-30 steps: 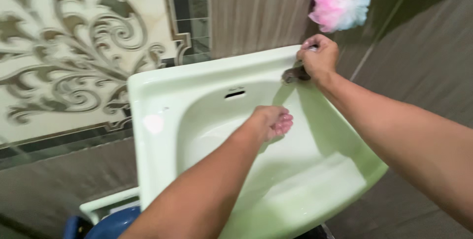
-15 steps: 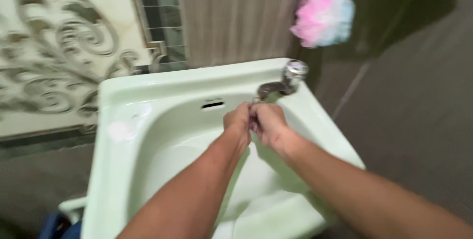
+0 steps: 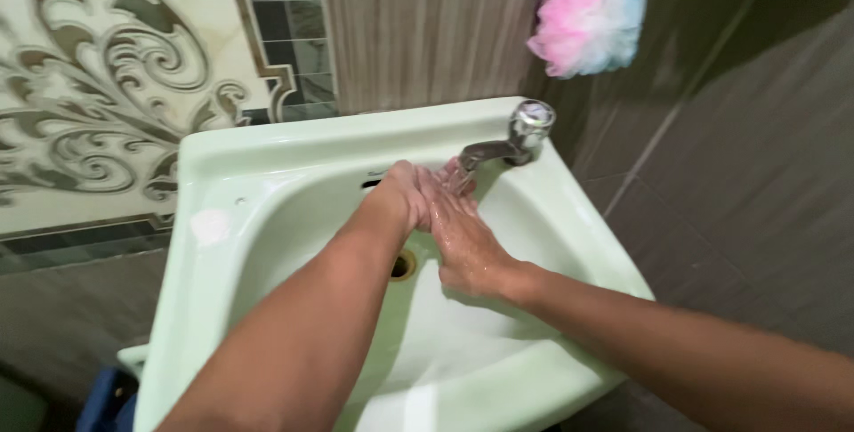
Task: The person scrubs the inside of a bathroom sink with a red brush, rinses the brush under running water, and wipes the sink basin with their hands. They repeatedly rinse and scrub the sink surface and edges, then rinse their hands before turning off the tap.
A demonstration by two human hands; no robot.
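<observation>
My fingers [image 3: 454, 185] are stretched out almost flat and loosely spread, gripping nothing; the two sets of fingers press against each other just under the spout, near the centre of the frame. My left hand [image 3: 402, 193] comes in from the lower left, its palm laid against my right hand [image 3: 463, 241], which looks wet and reaches in from the lower right. Both hands are open, palm to palm, above the bowl. Just above and to the right of the fingertips sits the metal tap [image 3: 511, 140], its spout pointing left toward my hands and its round knob on the back right corner of the basin. Below the hands I see the brass-coloured drain [image 3: 403, 266], partly hidden by my left forearm. The pale green sink [image 3: 267, 152] fills the middle and lower frame. At the upper right a pink and blue bath sponge [image 3: 587, 23] hangs against the dark tiled wall [image 3: 756, 156]; at the upper left the patterned scrollwork tiles [image 3: 116, 85] show.
</observation>
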